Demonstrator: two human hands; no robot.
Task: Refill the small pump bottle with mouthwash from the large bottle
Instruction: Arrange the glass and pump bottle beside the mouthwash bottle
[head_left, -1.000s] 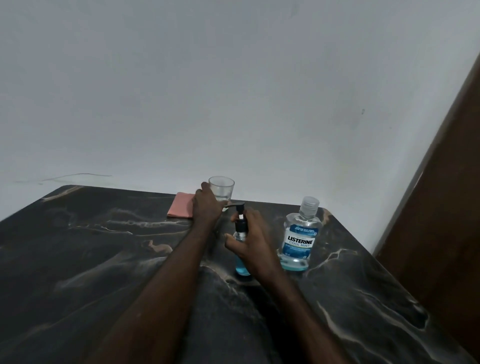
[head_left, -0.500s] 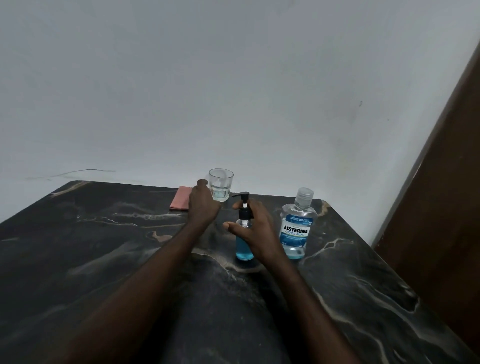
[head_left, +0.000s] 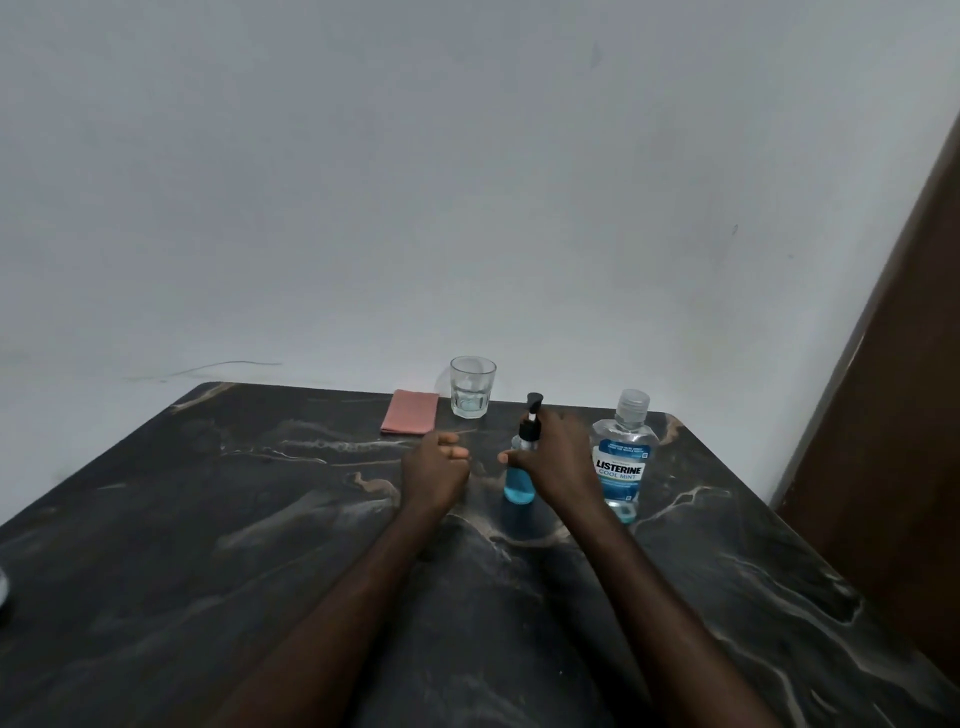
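Note:
The small pump bottle (head_left: 520, 486) stands upright on the dark marble table (head_left: 208, 519), with blue liquid in its lower part and a black pump on top. My right hand (head_left: 558, 457) wraps around its upper body, thumb across the front. Just right of that hand stands the large mouthwash bottle (head_left: 623, 470), clear with a blue label and its cap on. My left hand (head_left: 436, 467) rests left of the pump bottle, fingers curled in, holding nothing.
A clear drinking glass (head_left: 471, 387) with a little liquid stands at the table's far edge. A folded pink cloth (head_left: 410, 413) lies beside it on the left. A brown wooden panel (head_left: 883, 415) rises close to the table's right side.
My left hand has let go of the glass and drawn back toward me. My right hand stays around the pump bottle. The camera has tilted, so everything sits lower in view.

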